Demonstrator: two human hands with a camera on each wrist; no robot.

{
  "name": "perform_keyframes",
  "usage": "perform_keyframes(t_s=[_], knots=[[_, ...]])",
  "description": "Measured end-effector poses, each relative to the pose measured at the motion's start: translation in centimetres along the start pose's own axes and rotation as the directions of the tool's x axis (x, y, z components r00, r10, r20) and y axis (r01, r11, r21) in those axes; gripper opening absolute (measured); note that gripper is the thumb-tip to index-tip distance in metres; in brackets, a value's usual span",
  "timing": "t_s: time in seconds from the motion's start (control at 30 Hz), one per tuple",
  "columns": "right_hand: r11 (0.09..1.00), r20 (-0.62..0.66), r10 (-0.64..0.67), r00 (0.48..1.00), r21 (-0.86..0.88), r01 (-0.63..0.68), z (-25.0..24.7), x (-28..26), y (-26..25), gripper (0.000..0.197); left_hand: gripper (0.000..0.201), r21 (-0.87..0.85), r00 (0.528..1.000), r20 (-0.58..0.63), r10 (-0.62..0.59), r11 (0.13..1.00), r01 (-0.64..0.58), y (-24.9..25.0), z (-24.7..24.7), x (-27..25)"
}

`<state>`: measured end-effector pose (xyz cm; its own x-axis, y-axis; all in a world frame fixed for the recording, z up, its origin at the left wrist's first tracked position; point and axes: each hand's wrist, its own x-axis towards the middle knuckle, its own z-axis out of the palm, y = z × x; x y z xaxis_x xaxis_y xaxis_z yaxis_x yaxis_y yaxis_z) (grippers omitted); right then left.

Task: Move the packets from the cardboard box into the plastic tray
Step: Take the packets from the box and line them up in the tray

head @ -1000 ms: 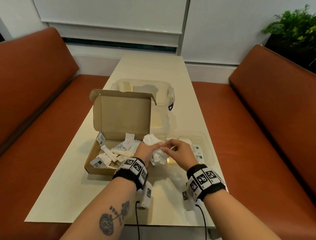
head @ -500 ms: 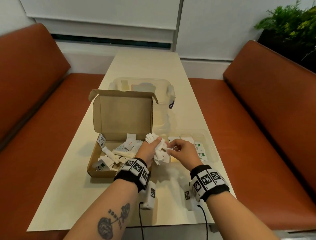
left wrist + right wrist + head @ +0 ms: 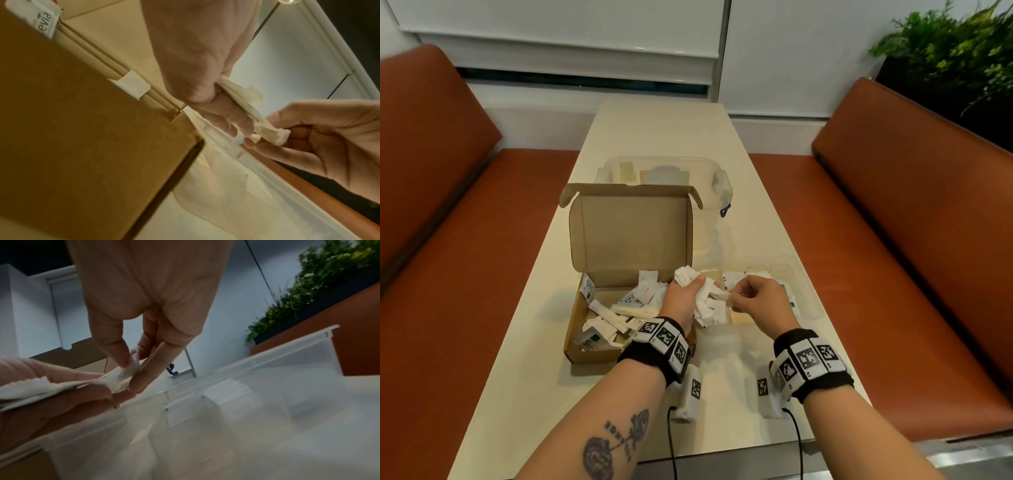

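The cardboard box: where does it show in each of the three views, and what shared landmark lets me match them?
Head: cardboard box sits left of centre on the table, lid up, packets inside.
Left wrist: its brown outer wall fills the left half.
Right wrist: only a brown strip at mid-left, behind the fingers.
Shared landmark: the white packet that the left hand passes to the right hand.

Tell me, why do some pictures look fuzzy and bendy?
Head view: sharp, but the wide lens bends the benches outward. Right wrist view: the plastic tray is smeared with blur. Left wrist view: dim, and the cardboard box looms close and soft.
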<state>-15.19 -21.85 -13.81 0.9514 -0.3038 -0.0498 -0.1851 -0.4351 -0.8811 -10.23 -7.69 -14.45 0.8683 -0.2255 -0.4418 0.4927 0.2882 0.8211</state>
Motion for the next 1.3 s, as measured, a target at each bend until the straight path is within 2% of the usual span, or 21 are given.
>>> perform_keyframes(t_s=[0.07,0.17,0.3,0.47,0.6,0.73,0.83,0.93,1.1,1.3], knots=[[0.997,-0.007,0.019,1.000,0.077,-0.019,0.1,0.0,0.0,0.012,0.027,0.017,1.000,-0.020,0.010,1.000,-0.010,0.0,-0.1,0.1],[0.995,-0.007,-0.003,1.000,0.099,0.004,0.0,0.2,-0.1,0.013,0.030,0.026,0.999,-0.052,0.014,1.000,-0.013,0.0,0.1,0.1],[0.998,0.108,-0.053,0.993,-0.021,0.055,-0.1,0.9,-0.3,0.009,0.032,0.040,0.998,-0.057,0.027,0.999,-0.025,-0.1,0.4,0.1],[0.999,0.142,-0.017,0.990,-0.044,0.023,-1.0,1.6,0.0,0.005,0.031,0.056,0.993,-0.110,0.053,0.997,-0.047,-0.6,0.9,0.4],[0.998,0.182,0.047,0.982,0.028,-0.053,-2.1,1.7,0.2,0.007,0.032,0.043,0.981,-0.187,0.059,0.998,-0.051,-0.9,0.7,1.0],[0.988,0.128,0.091,0.988,0.115,-0.106,-3.0,1.8,0.1,0.013,0.034,0.000,0.961,-0.268,0.071,0.997,-0.073,-0.8,-0.1,1.3],[0.989,0.042,0.102,0.994,0.100,-0.106,-2.7,2.0,0.0,0.018,0.034,-0.035,0.951,-0.299,0.078,0.995,-0.093,-0.8,-0.8,1.3],[0.984,0.057,0.128,0.990,0.114,-0.134,-1.4,2.3,-0.3,0.019,0.032,-0.048,0.947,-0.308,0.096,0.992,-0.116,-0.7,-1.3,1.5],[0.985,0.057,0.170,0.984,-0.001,-0.170,1.4,2.5,-0.9,0.023,0.031,-0.075,0.942,-0.322,0.093,0.990,-0.123,-0.5,-2.2,1.7],[0.935,-0.012,0.091,0.996,-0.344,-0.090,3.7,2.6,-1.0,0.014,0.024,-0.093,0.945,-0.310,0.101,0.986,-0.136,-0.6,-2.9,1.6]])
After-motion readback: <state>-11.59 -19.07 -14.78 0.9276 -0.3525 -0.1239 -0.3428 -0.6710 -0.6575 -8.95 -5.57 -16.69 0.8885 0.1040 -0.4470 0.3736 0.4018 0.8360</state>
